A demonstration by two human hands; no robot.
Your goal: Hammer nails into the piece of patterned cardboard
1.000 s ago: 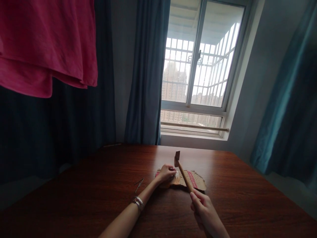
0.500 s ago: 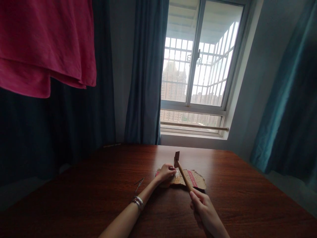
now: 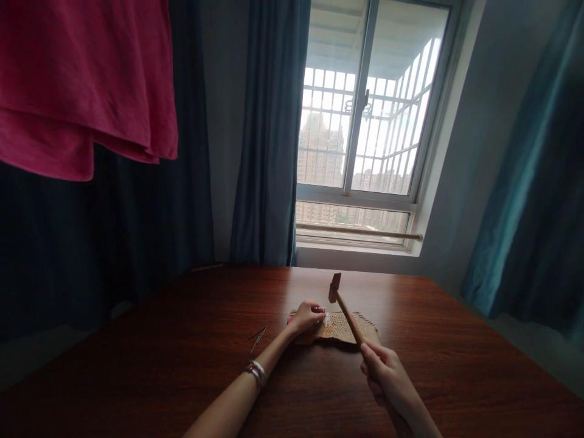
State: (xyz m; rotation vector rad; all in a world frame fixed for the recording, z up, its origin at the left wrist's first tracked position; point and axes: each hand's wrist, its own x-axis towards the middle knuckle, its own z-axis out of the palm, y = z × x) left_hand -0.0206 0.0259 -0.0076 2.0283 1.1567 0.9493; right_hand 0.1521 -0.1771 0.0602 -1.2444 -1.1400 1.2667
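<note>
My right hand [image 3: 383, 368] is closed around the wooden handle of a hammer [image 3: 349, 316], whose head is raised above the table. A tan cardboard piece [image 3: 340, 328] with many small holes or dots and a pinkish-red band lies flat below it. On the left part of this cardboard rests my left hand [image 3: 309, 317], fingers pinched together near its surface. Whatever is between those fingertips is too small to make out. Silver bracelets [image 3: 255, 372] circle my left wrist. Thin dark metal pieces [image 3: 258, 338] lie on the table left of my left forearm.
The brown wooden table [image 3: 191, 347] reaches back to the wall below a barred window [image 3: 360, 146]. Blue curtains [image 3: 269, 134] hang at both sides. A magenta cloth [image 3: 86, 85] hangs at the upper left.
My right hand and the hammer have shifted right, and the hammer head has risen slightly away from the left fingers. The left hand stays nearly in place on the cardboard.
</note>
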